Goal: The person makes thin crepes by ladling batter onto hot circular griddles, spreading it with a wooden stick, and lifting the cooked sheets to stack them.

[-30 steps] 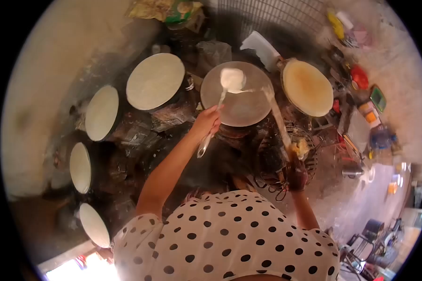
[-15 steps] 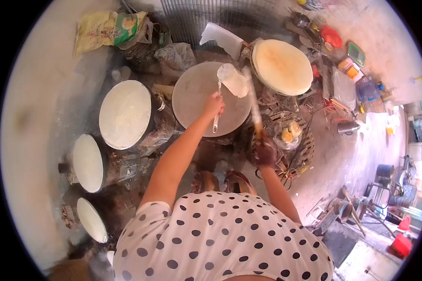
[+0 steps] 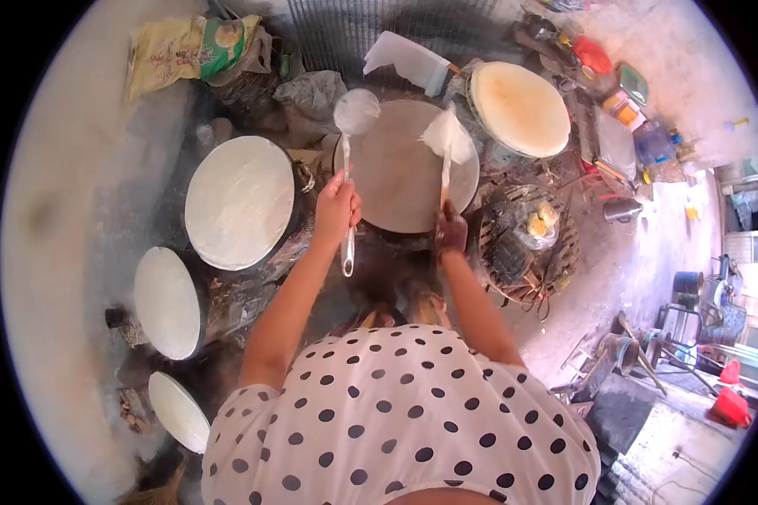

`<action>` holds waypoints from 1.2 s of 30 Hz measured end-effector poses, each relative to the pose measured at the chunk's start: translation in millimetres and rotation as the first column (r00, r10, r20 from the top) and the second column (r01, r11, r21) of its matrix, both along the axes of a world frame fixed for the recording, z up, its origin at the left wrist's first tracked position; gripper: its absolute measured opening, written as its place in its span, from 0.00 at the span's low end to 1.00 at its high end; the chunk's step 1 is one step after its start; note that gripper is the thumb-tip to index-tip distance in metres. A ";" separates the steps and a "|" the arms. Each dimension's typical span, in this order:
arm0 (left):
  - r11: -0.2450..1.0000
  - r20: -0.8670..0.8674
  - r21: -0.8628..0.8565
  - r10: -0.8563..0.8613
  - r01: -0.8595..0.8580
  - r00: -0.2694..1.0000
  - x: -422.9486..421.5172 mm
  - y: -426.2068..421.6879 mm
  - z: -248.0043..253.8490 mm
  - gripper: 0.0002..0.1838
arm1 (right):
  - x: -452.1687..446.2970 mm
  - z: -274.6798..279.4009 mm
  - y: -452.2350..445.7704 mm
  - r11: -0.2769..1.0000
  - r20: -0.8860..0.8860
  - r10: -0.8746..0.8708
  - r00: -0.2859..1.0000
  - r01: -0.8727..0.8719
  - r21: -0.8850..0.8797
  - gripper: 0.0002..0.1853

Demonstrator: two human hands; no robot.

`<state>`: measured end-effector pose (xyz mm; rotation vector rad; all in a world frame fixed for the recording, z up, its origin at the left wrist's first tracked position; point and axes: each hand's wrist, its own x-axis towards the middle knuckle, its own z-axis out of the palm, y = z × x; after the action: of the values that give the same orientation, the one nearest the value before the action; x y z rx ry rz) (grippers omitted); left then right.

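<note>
My left hand (image 3: 337, 206) is closed round the handle of a metal ladle (image 3: 357, 111), whose bowl hangs at the upper left edge of a round griddle (image 3: 387, 185). My right hand (image 3: 451, 233), in a dark glove, grips a long flat spreader (image 3: 446, 172). The spreader's far end lies in a white patch of batter (image 3: 448, 135) on the right part of the griddle. To the left is a griddle covered by a pale round sheet (image 3: 239, 203). A browned round flatbread (image 3: 520, 109) lies at the upper right.
More pale rounds (image 3: 168, 303) stand down the left side. A basket (image 3: 564, 252) holding a bag of yellowish food (image 3: 543, 220) sits right of my right hand. A white cloth (image 3: 408, 61), a green and yellow sack (image 3: 189, 50) and a metal cup (image 3: 621, 209) surround the work area.
The ladle has moved left, away from the batter, which now lies on the griddle's right part. The spreader has swung upright into the batter, and my right hand has shifted left and up.
</note>
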<state>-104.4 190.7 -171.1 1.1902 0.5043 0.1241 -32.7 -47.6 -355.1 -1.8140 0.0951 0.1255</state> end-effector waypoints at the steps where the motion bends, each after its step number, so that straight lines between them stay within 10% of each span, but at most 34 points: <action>1: 0.996 -0.045 -0.039 -0.087 0.085 0.995 -8.2 7.3 0.3 0.24 | 4.4 7.1 -3.1 1.000 -0.002 -0.004 1.000 0.004 0.001 0.22; 3: 0.987 -0.064 -0.083 -0.143 0.137 0.988 -34.0 18.3 4.3 0.23 | 13.0 26.9 -18.6 0.969 -0.192 0.135 0.972 -0.089 0.232 0.23; 9: 0.972 -0.074 -0.208 -0.124 0.107 0.989 -112.3 29.4 10.5 0.21 | -18.1 48.1 -7.9 0.980 -0.094 -0.155 0.983 0.166 0.114 0.23; 11: 0.957 -0.077 -0.284 -0.086 0.061 0.993 -129.1 32.4 -1.2 0.20 | -7.1 95.7 19.6 0.961 -0.170 0.035 0.985 -0.080 -0.266 0.23; 13: 0.955 -0.084 -0.295 -0.061 0.034 0.995 -143.0 31.0 -8.6 0.18 | 30.9 0.0 2.5 0.881 0.164 0.259 0.952 -0.164 -0.443 0.23; 15: 0.920 -0.109 -0.390 -0.005 -0.038 0.994 -155.2 29.4 -13.2 0.16 | 59.4 -6.4 -1.0 0.955 -0.020 0.294 0.956 -0.294 -0.036 0.22; 19: 0.884 -0.109 -0.460 0.042 -0.088 0.993 -169.2 19.6 -5.5 0.17 | 55.3 72.0 -47.0 0.936 -0.132 0.321 0.938 -0.335 -0.107 0.22; 25: 0.866 -0.129 -0.479 0.089 -0.141 0.988 -170.4 -8.4 8.4 0.17 | 72.0 12.6 -39.7 0.963 -0.097 0.171 0.981 -0.187 -0.192 0.26; 26: 0.840 -0.143 -0.519 0.101 -0.161 0.985 -169.3 -13.2 10.0 0.17 | 75.0 28.6 -32.7 0.819 -0.111 0.282 0.953 -0.300 -0.490 0.25; 31: 0.768 -0.178 -0.601 0.142 -0.222 0.974 -162.1 -35.7 12.0 0.17 | 107.5 14.5 -17.5 0.804 -0.018 0.429 0.903 -0.391 -0.448 0.25; 33: 0.772 -0.179 -0.591 0.157 -0.234 0.971 -164.0 -45.2 17.0 0.17 | 113.7 74.2 -41.9 0.797 -0.339 0.535 0.774 -0.595 -0.101 0.23; 36: 0.784 -0.153 -0.572 0.187 -0.241 0.970 -166.2 -50.1 24.2 0.18 | 148.8 -6.6 -85.5 0.883 0.064 0.461 0.885 -0.450 -0.135 0.26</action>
<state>-270.6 140.6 -146.9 0.5226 0.6964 0.0998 116.1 -133.1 -361.7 -1.9284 -0.4056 0.3743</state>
